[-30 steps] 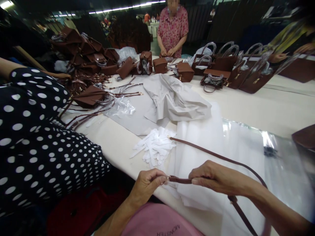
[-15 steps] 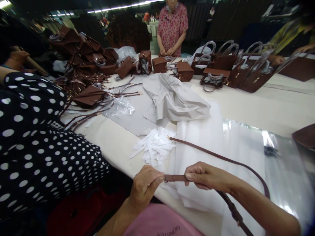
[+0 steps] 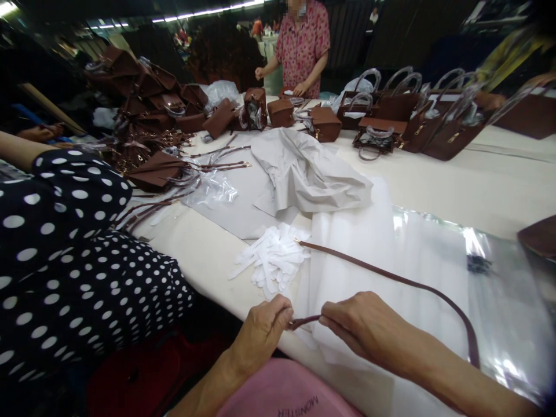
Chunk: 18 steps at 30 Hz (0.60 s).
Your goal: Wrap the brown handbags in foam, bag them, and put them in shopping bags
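Observation:
A brown leather bag strap runs in a long curve over the white sheets and back under my right forearm. Its far tip, with a gold-coloured clasp, lies beside a pile of white strips. Near the table's front edge my left hand pinches the strap's near end, where a small ring partly shows. Just to the right, my right hand grips the same strap with fingers bent down over it. A short stretch of strap shows between both hands, slightly tilted. What lies under my right palm is hidden.
White sheets and clear plastic bags lie at the right. Crumpled grey cloth sits mid-table. Brown handbags stand behind, with more heaped at the left. A person in polka dots sits close on my left.
My right hand has turned over, its back now upward, and the stretch of strap between my hands has twisted edge-on. The person opposite has raised one hand. The polka-dot sleeve has shifted right.

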Available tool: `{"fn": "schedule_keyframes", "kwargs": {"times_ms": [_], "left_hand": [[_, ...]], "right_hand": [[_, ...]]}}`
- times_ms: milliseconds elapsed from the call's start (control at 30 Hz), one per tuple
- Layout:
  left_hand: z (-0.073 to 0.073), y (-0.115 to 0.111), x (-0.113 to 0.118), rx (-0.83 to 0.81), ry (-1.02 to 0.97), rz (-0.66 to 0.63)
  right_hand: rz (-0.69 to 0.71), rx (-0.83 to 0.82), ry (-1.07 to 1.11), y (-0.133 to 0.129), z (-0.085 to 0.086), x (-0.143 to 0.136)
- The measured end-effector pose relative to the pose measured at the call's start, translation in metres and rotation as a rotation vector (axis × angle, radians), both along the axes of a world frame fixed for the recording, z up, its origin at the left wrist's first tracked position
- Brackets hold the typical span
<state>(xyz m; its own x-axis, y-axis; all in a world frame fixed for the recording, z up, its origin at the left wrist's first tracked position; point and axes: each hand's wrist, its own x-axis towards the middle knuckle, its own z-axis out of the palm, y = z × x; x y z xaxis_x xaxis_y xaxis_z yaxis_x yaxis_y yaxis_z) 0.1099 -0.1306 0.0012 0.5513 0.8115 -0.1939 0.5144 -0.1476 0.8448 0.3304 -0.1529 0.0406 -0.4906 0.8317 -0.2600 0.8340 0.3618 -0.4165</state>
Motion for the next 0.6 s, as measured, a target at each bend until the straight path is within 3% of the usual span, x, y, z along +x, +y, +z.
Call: {"fn": "schedule_keyframes", "kwargs": {"times_ms": [67, 133, 267, 467, 600], "left_hand": [[-0.003, -0.002, -0.003, 0.202, 0.002, -0.006], [-0.007, -0.004, -0.005, 0.276, -0.037, -0.006], [-0.011, -0.006, -0.008, 0.062, -0.065, 0.017], [-0.006, -0.003, -0.007, -0.304, -0.089, 0.086], [-0.008, -0.003, -0.008, -0.289, -0.075, 0.083]], "right_hand": [[-0.105, -0.079, 0.104, 0.000, 0.001, 0.001], [-0.188, -0.178, 0.236, 0.002, 0.001, 0.002], [-0.205, -0.278, 0.353, 0.005, -0.003, 0.002], [-0.082, -0.154, 0.245, 0.002, -0.005, 0.002], [0.027, -0.098, 0.169, 0.003, 0.002, -0.004]]}}
